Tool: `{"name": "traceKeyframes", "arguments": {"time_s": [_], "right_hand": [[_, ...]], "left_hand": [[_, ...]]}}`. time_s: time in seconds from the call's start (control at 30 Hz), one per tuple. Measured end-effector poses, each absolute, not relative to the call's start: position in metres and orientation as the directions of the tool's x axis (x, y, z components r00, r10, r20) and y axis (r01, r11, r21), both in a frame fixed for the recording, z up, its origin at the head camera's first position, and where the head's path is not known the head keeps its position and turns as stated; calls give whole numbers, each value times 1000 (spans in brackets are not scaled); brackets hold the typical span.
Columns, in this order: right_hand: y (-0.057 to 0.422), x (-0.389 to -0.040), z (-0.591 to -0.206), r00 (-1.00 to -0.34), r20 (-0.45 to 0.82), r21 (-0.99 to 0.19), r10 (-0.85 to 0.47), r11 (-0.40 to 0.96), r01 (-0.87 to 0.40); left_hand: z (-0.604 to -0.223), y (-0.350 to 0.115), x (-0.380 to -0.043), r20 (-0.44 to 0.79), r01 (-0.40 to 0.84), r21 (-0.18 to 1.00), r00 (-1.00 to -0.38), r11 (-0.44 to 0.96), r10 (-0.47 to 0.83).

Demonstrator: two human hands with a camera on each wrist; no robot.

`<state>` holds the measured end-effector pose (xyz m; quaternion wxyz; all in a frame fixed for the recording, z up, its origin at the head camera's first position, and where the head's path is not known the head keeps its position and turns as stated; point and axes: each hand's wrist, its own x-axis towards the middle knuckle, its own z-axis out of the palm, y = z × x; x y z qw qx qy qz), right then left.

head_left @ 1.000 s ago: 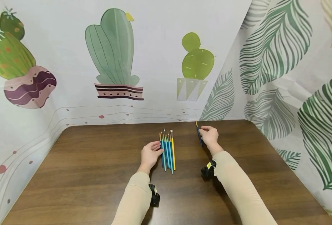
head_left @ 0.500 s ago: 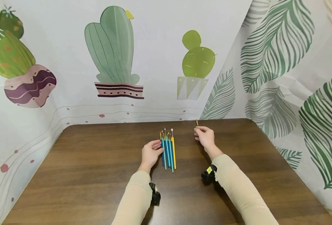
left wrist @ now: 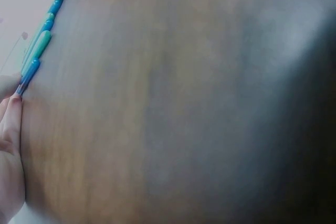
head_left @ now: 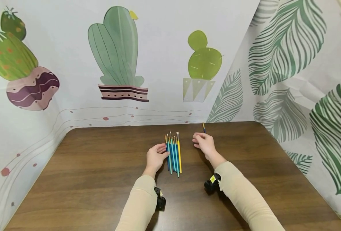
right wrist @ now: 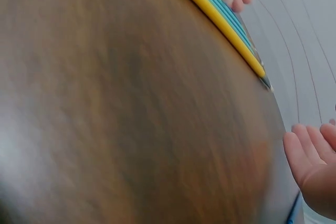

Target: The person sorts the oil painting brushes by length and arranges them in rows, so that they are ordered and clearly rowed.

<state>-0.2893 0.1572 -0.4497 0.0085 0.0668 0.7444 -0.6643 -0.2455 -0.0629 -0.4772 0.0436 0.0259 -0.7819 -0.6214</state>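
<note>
Several paintbrushes [head_left: 174, 154] lie side by side on the table in the head view, bristles away from me, with teal, blue and yellow handles. My left hand [head_left: 156, 157] rests at the row's left side, its thumb and fingers touching the leftmost brushes. In the left wrist view, a blue brush end [left wrist: 30, 72] shows beside the thumb. To the right of the row, my right hand [head_left: 204, 145] holds nothing, its fingers fairly straight. A single dark blue paintbrush [head_left: 204, 127] lies just beyond it, mostly hidden by that hand. The yellow brush [right wrist: 226, 27] faces the right wrist camera.
The brown wooden table [head_left: 95, 179] meets a printed backdrop [head_left: 164, 64] of cacti and leaves close behind the brushes. A small black camera sits on each wrist.
My right hand has moved left, away from the dark blue paintbrush, which stays at its place near the back edge. My left hand stays at the row of brushes.
</note>
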Motion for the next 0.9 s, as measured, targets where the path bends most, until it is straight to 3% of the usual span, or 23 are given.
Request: {"name": "traceKeyframes", "arguments": {"time_s": [0.6,0.9], "right_hand": [[126,-278,-454,-968,-238,-969,-83,-46,242],[117,-278,-458,-961,-269,-959,-68,-67,274]], "left_hand": [[-473,-63,-244,24,6,977,-996,214,-82],[-474,-63,-245,15,-2,975,-997,221,-75]]}}
